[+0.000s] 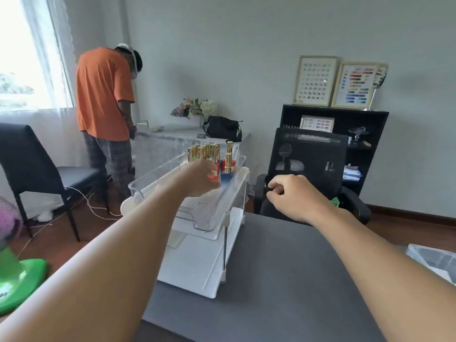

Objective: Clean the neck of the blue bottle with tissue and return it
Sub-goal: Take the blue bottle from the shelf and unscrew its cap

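Observation:
Several gold-capped bottles stand at the far end of a clear tray on top of a white two-tier rack. A blue bottle with a gold cap stands at the right of the group, with a red one behind it. My left hand reaches into the tray, its fingertips curled at a small red bottle just left of the blue one. The grip is blurred. My right hand hovers over the far edge of the dark desk, fingers curled in, with nothing seen in it. No tissue is visible.
A black mesh office chair stands behind the desk, and a black shelf with framed colour charts behind that. A person in an orange shirt stands at a covered table at the back left. A dark chair and a green fan base are at the left.

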